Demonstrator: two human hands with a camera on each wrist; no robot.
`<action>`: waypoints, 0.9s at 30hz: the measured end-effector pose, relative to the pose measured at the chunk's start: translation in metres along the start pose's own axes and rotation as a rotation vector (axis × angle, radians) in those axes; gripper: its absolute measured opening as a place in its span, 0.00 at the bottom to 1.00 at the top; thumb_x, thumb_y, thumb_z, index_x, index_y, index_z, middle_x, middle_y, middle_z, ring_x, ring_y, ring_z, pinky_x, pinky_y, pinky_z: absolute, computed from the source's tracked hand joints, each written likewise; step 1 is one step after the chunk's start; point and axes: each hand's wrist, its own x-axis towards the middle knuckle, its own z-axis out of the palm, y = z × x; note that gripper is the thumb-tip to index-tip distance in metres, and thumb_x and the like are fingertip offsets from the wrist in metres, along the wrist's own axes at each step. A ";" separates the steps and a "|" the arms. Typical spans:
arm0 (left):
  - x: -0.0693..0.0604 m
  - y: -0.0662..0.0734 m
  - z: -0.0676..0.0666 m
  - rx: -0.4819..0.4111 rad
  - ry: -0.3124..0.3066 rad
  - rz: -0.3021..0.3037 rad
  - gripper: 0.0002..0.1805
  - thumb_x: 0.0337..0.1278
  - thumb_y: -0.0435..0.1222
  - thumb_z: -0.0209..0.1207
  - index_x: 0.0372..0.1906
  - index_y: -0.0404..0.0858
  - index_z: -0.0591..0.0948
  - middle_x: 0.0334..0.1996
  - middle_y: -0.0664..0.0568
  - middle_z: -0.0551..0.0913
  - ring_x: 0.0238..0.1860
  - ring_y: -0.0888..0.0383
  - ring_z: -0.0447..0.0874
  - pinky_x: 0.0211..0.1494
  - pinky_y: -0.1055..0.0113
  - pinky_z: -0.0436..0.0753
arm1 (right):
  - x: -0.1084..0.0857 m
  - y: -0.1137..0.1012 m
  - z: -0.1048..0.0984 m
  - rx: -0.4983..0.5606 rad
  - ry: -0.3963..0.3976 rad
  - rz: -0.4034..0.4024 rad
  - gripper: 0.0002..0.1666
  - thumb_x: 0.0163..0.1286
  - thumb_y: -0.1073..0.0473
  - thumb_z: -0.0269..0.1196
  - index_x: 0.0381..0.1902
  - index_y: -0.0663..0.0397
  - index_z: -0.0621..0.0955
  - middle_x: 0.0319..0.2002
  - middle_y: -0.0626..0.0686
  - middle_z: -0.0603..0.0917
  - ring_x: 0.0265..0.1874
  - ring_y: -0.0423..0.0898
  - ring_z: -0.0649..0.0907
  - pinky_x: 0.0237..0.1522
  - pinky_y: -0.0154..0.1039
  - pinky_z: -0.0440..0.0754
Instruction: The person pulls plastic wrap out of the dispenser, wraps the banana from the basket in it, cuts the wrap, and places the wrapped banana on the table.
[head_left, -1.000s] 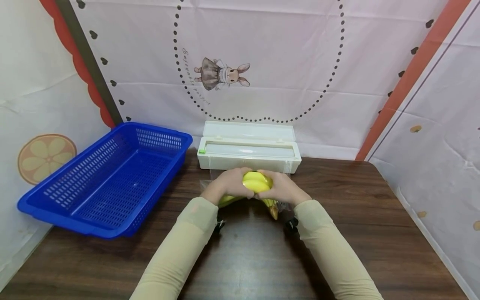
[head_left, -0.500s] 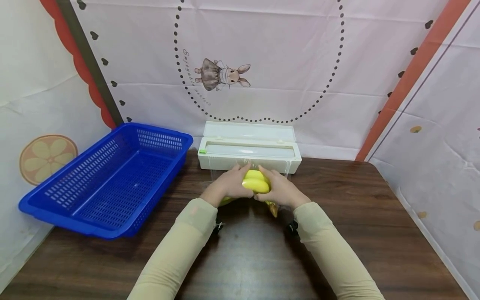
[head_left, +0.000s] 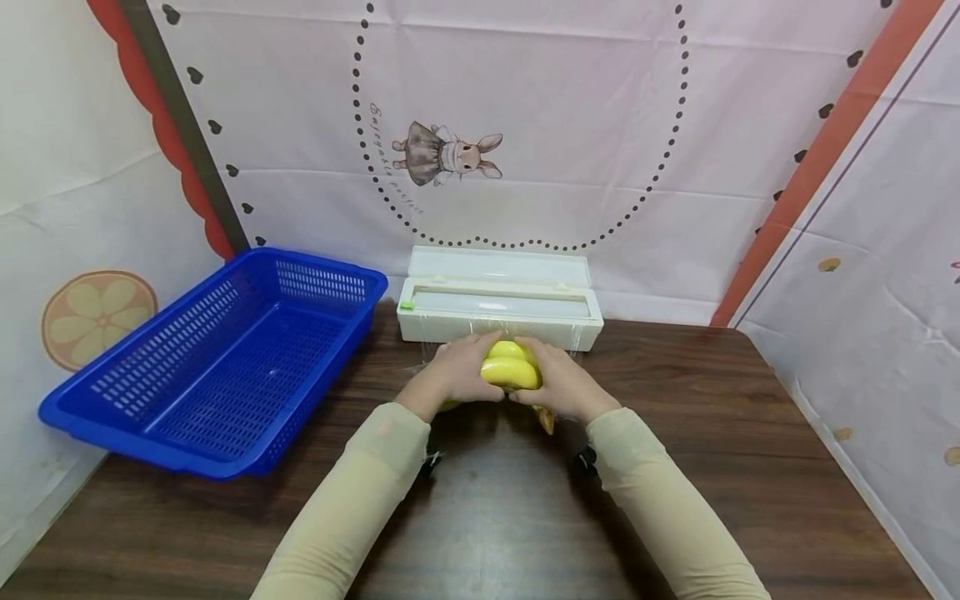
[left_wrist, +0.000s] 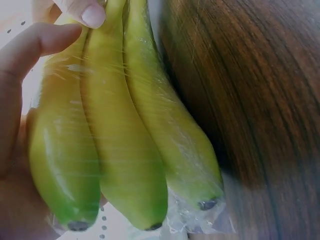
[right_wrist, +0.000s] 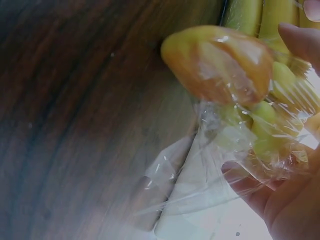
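Observation:
Both hands hold a bunch of yellow bananas [head_left: 510, 372] between them, just in front of the white cling film box. My left hand [head_left: 456, 372] grips the bunch from the left, and in the left wrist view its thumb lies over several bananas [left_wrist: 117, 145] with green ends. Clear cling film stretches over their skins. From the right, my right hand [head_left: 564, 382] grips the stem end. The brownish stem [right_wrist: 220, 65] shows in the right wrist view, with loose, crumpled cling film [right_wrist: 210, 165] hanging below it. The far fingers are mostly hidden behind the fruit.
Behind the hands stands the white cling film box [head_left: 498, 325], lid raised, roll inside, a green slider at its left end. Film hangs down its front. A blue plastic basket [head_left: 300, 400] stands on the left of the brown wooden table [head_left: 720, 467], which a printed cloth backs.
The bunch has tipped slightly between the hands, so less of its lower bananas shows beneath them. The fingertips have shifted a little on the fruit. The box and basket stay in place.

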 end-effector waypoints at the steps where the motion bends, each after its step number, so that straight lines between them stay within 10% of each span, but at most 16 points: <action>1: 0.000 -0.001 0.000 -0.003 0.005 0.001 0.51 0.44 0.52 0.64 0.74 0.48 0.53 0.66 0.49 0.67 0.54 0.53 0.71 0.55 0.51 0.68 | 0.000 0.000 0.000 0.000 0.000 0.000 0.50 0.52 0.47 0.72 0.69 0.46 0.61 0.49 0.48 0.76 0.40 0.44 0.75 0.45 0.41 0.74; 13: -0.004 -0.006 0.005 -0.071 0.007 -0.022 0.52 0.48 0.53 0.63 0.75 0.52 0.47 0.71 0.48 0.59 0.61 0.51 0.68 0.61 0.47 0.68 | -0.003 -0.004 -0.005 -0.079 -0.030 0.072 0.56 0.52 0.37 0.69 0.73 0.45 0.57 0.73 0.54 0.58 0.67 0.56 0.66 0.62 0.55 0.68; 27: -0.010 -0.011 0.001 -0.151 0.019 -0.027 0.52 0.49 0.56 0.63 0.76 0.49 0.48 0.72 0.47 0.57 0.60 0.51 0.69 0.57 0.53 0.72 | 0.000 -0.012 -0.017 -0.213 -0.031 0.049 0.56 0.52 0.33 0.66 0.73 0.44 0.57 0.68 0.53 0.67 0.65 0.56 0.67 0.65 0.58 0.62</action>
